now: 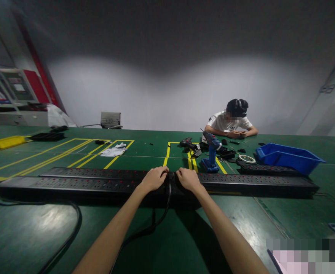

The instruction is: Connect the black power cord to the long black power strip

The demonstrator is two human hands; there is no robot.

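Observation:
Long black power strips (78, 185) with rows of sockets and small red marks lie across the green table. My left hand (155, 178) rests with curled fingers on the strip, just left of the middle. Close by on the right, my right hand (188, 179) is also curled over the black strip. Between the two hands a black cable (169, 198) comes off the strip and runs down toward the front left. The fingertips of both hands press at the strip near the cable, and what exactly they hold is too small to make out.
Behind the strips stands a blue power drill (211, 154), beside black parts and a roll of tape (246, 159). A blue bin (290, 155) is at the right, a yellow tray (7, 142) far left. A person (227, 122) sits across the table (144, 148).

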